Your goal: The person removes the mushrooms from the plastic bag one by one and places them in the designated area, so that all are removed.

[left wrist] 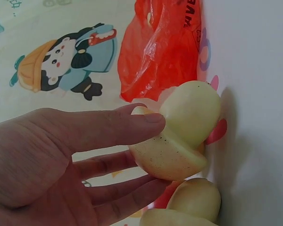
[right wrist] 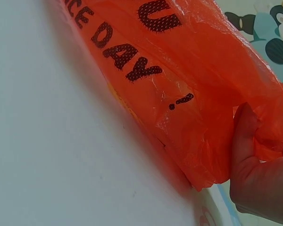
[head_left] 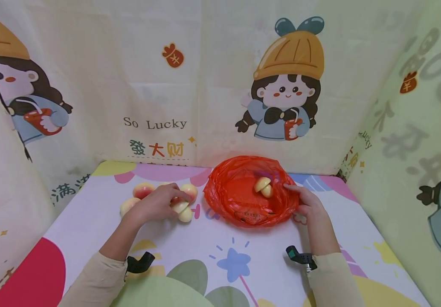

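Observation:
My left hand (head_left: 155,205) pinches a toy mushroom (left wrist: 170,157) by its cap, thumb on one side and fingers on the other. The cap is pale cream with a pinkish tint, and its rounded stem points away from the palm. A red plastic bag (head_left: 213,192) lies with its mouth spread wide, to the right of that hand. Another cream mushroom (head_left: 263,186) is inside it. At the bag's right edge, my right hand (head_left: 313,207) grips the plastic, fingers over the rim and thumb (right wrist: 245,134) against the outside.
Several more cream and pink mushrooms (head_left: 143,190) are grouped around and behind the left hand on the patterned tabletop (head_left: 190,243). Cloth walls (head_left: 147,85) with cartoon prints stand behind and at both sides. Each wrist wears a small black camera (head_left: 140,263).

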A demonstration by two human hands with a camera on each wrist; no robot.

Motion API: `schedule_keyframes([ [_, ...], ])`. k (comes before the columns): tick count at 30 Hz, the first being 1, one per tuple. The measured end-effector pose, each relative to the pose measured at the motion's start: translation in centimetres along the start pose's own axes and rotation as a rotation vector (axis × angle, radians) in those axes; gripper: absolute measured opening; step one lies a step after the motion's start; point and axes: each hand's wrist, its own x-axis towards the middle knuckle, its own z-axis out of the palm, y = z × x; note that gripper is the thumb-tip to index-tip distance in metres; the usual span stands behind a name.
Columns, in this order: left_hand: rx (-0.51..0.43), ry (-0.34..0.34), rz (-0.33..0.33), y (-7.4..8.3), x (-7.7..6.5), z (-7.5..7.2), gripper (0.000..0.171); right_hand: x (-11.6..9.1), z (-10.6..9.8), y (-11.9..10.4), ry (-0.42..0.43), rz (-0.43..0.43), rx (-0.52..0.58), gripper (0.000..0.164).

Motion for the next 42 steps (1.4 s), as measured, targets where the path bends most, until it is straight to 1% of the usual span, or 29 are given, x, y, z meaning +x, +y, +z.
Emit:
schedule_keyframes([
  [5, 0.007, -0.008, 0.000, 0.01, -0.04, -0.03, 0.050, 0.09, 0.07, -0.06, 0.011, 0.008, 0.020, 0.064],
  [7, 0.018, -0.011, 0.001, 0.00, -0.05, -0.03, 0.049, 0.13, 0.11, -0.05, 0.027, 0.009, 0.024, 0.064],
  [14, 0.039, -0.016, -0.022, -0.20, 0.04, 0.13, 0.049, 0.08, 0.03, -0.04, 0.005, 0.002, 0.006, 0.063],
  [17, 0.040, -0.016, -0.031, -0.26, 0.07, 0.20, 0.049, 0.09, 0.06, -0.06, 0.011, -0.002, -0.003, 0.062],
  [26, 0.063, -0.008, -0.008, -0.14, -0.06, 0.18, 0.049, 0.09, 0.06, -0.06, 0.029, 0.009, 0.011, 0.064],
  [33, 0.067, -0.012, -0.022, 0.06, -0.16, 0.09, 0.049, -0.06, 0.08, -0.02, 0.030, 0.005, 0.005, 0.065],
  [38, 0.065, -0.011, -0.016, 0.15, -0.17, 0.07, 0.049, -0.01, 0.10, -0.04, 0.043, 0.007, -0.002, 0.065],
  [42, 0.068, -0.011, -0.021, 0.25, -0.21, 0.05, 0.050, 0.03, 0.07, -0.01, 0.029, 0.008, 0.007, 0.064],
])
